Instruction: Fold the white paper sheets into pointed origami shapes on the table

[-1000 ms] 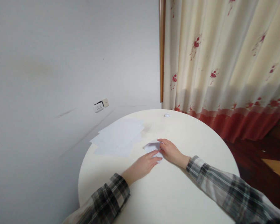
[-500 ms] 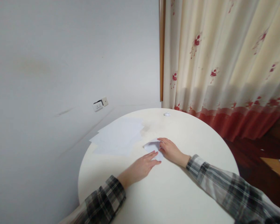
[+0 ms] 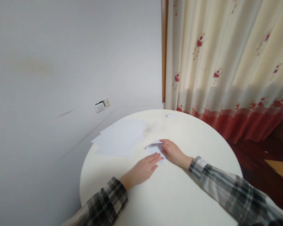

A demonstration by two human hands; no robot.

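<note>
A partly folded piece of white paper (image 3: 153,147) lies on the round white table (image 3: 191,194), with one flap raised at its far side. My right hand (image 3: 175,153) has its fingers curled around the raised flap and grips it. Flat against the near part of the same paper, my left hand (image 3: 143,169) rests with its fingers stretched out. Both hands cover much of the paper, so its full shape is hidden.
Several loose white sheets (image 3: 120,136) overlap on the table's left side. A small crumpled paper (image 3: 169,115) sits near the far edge. A wall with a socket (image 3: 99,107) stands behind on the left, and a floral curtain (image 3: 226,62) hangs on the right.
My left hand's fingers have slid slightly to the right over the paper, and its thumb has drawn in closer. My right hand stays in place on the flap.
</note>
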